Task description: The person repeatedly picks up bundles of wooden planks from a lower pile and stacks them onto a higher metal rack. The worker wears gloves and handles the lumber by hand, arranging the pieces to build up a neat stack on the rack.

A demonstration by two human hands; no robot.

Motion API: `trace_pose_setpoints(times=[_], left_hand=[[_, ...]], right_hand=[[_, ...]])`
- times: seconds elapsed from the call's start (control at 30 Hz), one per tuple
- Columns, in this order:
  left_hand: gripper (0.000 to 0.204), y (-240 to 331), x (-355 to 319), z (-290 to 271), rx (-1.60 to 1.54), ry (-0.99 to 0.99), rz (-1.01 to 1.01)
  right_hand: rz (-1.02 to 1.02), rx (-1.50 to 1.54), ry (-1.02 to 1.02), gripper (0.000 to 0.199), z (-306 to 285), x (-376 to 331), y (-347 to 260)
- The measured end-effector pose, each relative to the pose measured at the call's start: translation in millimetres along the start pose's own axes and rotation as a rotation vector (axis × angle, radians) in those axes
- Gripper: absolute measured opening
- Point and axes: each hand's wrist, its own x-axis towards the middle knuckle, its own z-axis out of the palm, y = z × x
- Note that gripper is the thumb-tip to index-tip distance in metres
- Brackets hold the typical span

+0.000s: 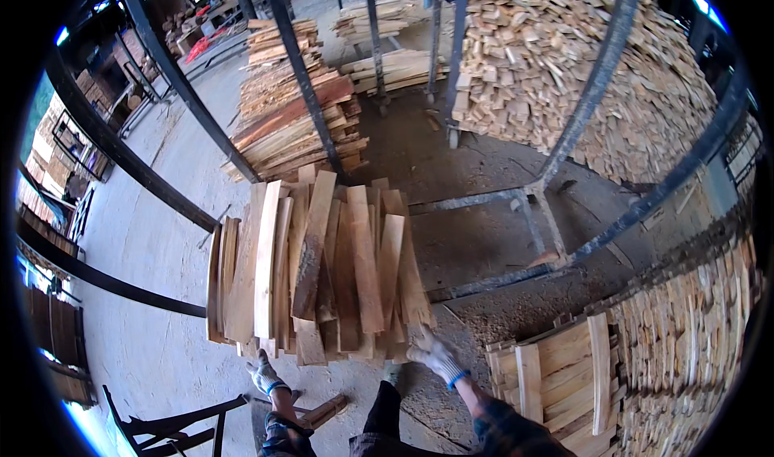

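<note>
A pile of rough wooden boards (343, 279) lies directly in front of me, their ends facing me and some loosely crossed on top. My left hand (266, 374), in a white work glove with a blue cuff, is just below the near left ends of the boards, its fingers apart. At the near right corner of the pile is my right hand (437, 356), gloved the same way. Its fingers are stretched out against or right beside the board ends; contact is hard to make out. Neither hand is wrapped round a board.
Dark metal rack bars (173, 94) rise around the pile, with a grey base frame (484, 283) to the right. Further stacks of boards (294, 110) stand beyond. A big heap of short wood pieces (580, 70) fills the far right; stacked slats (677, 336) stand near right.
</note>
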Motion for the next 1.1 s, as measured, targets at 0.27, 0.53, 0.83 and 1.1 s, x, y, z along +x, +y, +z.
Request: trace_pose_setpoints(times=[0.27, 0.53, 0.83, 1.1], left_hand=[[0.078, -14.7, 85.9, 53.5, -0.560, -0.401, -0.206], [0.084, -38.1, 92.5, 35.6, -0.727, -0.433, -0.301], [0.065, 25.0, -27.3, 37.4, -0.596, -0.409, -0.007], [0.074, 98.8, 18.2, -10.4, -0.272, -0.575, 0.095]], right_hand=[[0.029, 0.302, -0.005, 0.112, 76.2, 223.6, -168.1], [0.065, -0.289, -0.021, 0.120, 131.2, 227.6, -223.3], [0.016, -0.161, -0.028, 0.109, 117.1, 223.6, -227.7], [-0.619, -0.385, 0.156, 0.090, 62.1, 235.7, -178.8]])
